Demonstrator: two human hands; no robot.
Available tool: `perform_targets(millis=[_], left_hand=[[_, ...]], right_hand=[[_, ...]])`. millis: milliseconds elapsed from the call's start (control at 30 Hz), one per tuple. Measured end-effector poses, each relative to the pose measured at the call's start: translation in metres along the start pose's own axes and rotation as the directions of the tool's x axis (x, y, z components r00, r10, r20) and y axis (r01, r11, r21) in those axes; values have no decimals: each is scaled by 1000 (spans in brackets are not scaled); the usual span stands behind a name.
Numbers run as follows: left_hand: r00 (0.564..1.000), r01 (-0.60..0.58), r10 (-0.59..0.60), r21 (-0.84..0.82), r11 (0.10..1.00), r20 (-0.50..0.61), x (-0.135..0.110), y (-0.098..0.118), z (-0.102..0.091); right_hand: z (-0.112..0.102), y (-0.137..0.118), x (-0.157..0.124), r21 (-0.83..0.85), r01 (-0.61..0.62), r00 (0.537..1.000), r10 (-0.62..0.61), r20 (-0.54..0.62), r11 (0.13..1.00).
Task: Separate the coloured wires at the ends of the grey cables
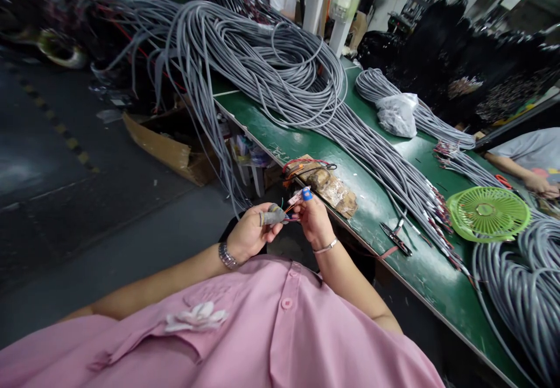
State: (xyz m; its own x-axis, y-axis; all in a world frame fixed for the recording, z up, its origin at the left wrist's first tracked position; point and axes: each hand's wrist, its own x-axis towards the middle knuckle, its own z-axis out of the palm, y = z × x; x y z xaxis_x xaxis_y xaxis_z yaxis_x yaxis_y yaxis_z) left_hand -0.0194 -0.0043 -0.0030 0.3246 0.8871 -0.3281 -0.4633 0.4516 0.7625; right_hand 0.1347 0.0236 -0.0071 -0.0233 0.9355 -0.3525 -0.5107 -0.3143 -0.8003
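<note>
My left hand (250,233) is closed around the end of a grey cable (273,216), with taped fingertips and a metal watch at the wrist. My right hand (313,220) pinches the thin coloured wires (290,207) that stick out of that cable end; its fingertip wears a blue cap, and a bracelet sits on the wrist. Both hands hover in front of the green bench's (420,265) near edge, above my pink shirt.
Big coils of grey cable (280,61) cover the bench and spill over its left side. A brown taped block (329,186), black cutters (396,238), a green fan guard (487,213) and a plastic bag (397,114) lie on it. A co-worker's arm (520,175) rests at the right. A cardboard box (170,149) sits below.
</note>
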Motion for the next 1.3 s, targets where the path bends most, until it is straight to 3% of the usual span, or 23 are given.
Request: perform_targets(millis=[100,200,433,600,833,1100,1300], left_hand=[[1000,-22,22,25,999,3,-1,-2,1],[999,27,-27,15,1000,32,2,-2,2],[981,170,-161,-82,982,103,14,0,3],[976,197,-186,-92,976,113,14,1,3],[994,85,-84,-4,996,72,3,-6,-1],[987,-149,155,105,983,-49,-14,-4,8],[979,-165,180,150,975,-93,-7,-7,9]], right_hand=[[0,0,-1,60,-36,998,33,53,998],[0,0,0,97,-47,996,40,77,994],[4,5,2,100,23,999,-26,25,995],[4,5,1,115,30,998,-36,48,993],[-1,-4,0,97,-147,985,137,101,984],[-2,2,-1,43,45,996,-49,76,998],[0,7,2,53,100,986,-106,127,994]])
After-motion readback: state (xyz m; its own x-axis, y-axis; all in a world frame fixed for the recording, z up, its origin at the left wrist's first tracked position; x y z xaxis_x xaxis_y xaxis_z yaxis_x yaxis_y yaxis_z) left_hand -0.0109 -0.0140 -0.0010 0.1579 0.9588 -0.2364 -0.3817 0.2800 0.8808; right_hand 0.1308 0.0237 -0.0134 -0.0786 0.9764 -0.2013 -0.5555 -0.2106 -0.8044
